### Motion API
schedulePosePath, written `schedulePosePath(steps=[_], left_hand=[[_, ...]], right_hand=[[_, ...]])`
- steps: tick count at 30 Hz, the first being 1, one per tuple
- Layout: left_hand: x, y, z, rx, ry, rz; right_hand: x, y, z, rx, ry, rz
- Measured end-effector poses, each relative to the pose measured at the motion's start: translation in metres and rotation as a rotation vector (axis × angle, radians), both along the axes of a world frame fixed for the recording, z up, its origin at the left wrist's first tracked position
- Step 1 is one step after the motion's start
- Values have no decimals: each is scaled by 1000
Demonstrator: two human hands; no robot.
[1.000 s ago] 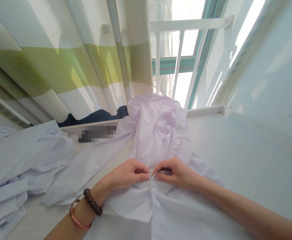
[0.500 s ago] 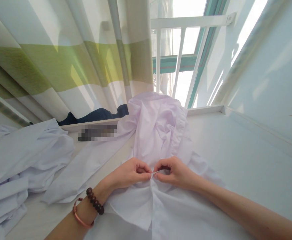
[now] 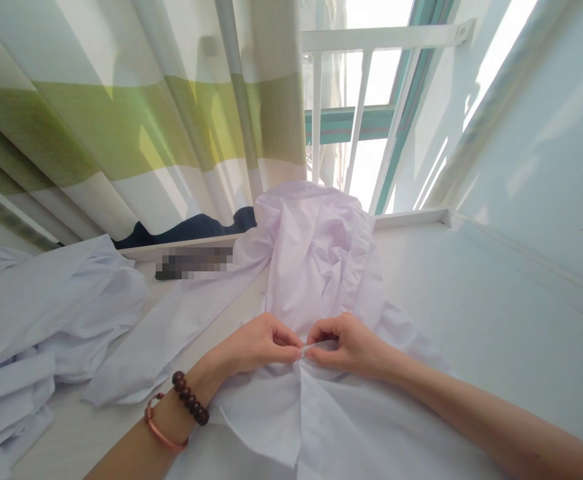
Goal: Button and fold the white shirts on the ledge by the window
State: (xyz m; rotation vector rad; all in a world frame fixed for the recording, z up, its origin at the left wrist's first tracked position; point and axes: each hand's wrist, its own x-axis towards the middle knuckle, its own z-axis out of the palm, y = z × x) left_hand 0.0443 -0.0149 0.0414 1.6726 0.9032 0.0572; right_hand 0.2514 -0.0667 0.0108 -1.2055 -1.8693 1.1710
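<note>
A white long-sleeved shirt point(image 3: 316, 267) lies spread in front of me, its far end rumpled against the railing. One sleeve point(image 3: 171, 340) stretches out to the left. My left hand point(image 3: 264, 343), with beads and a copper-coloured bangle on the wrist, pinches the front edge between thumb and fingers. Right beside it, my right hand point(image 3: 344, 343) pinches the same edge, the fingertips of both hands nearly meeting. Whatever small part sits between the fingertips is hidden. Below the hands the two front panels hang down, the left one with a loose corner.
More white cloth point(image 3: 61, 313) is heaped at the left. A blurred dark object point(image 3: 194, 263) lies by the back ledge. Behind stand a green-and-white curtain point(image 3: 136, 127) and a white railing point(image 3: 361, 113) before the window. A pale wall point(image 3: 546, 153) rises at the right.
Both hands hold nearly the same place. The pinched edge between them has shifted slightly, with a bit more cloth showing by the right fingers. The view has tilted very slightly.
</note>
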Motion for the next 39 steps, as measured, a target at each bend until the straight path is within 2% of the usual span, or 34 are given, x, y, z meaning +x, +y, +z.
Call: schedulePosePath(steps=[6,14,21,26,31,35,39], left_hand=[[1,-2,-1,3,-24,-14],[-1,-2,-3,30,-69,-81],[-4,1,1,-10,-65,-73],[-5,1,-2,0,-55,-65],[-4,1,-4,-60,-59,-40],[-6,3,0,-90,-68,-36],[-12,7,3,-232,-108,-88]], right_hand=[[-2,-2,2,14,-6,4],[-5,-5,8,-51,64,45],[-4,-5,0,-31,78,26],[-4,-4,-4,8,57,19],[-2,-4,-1,18,81,49],[0,-4,2,-43,148,86],[3,-3,2,-124,224,104]])
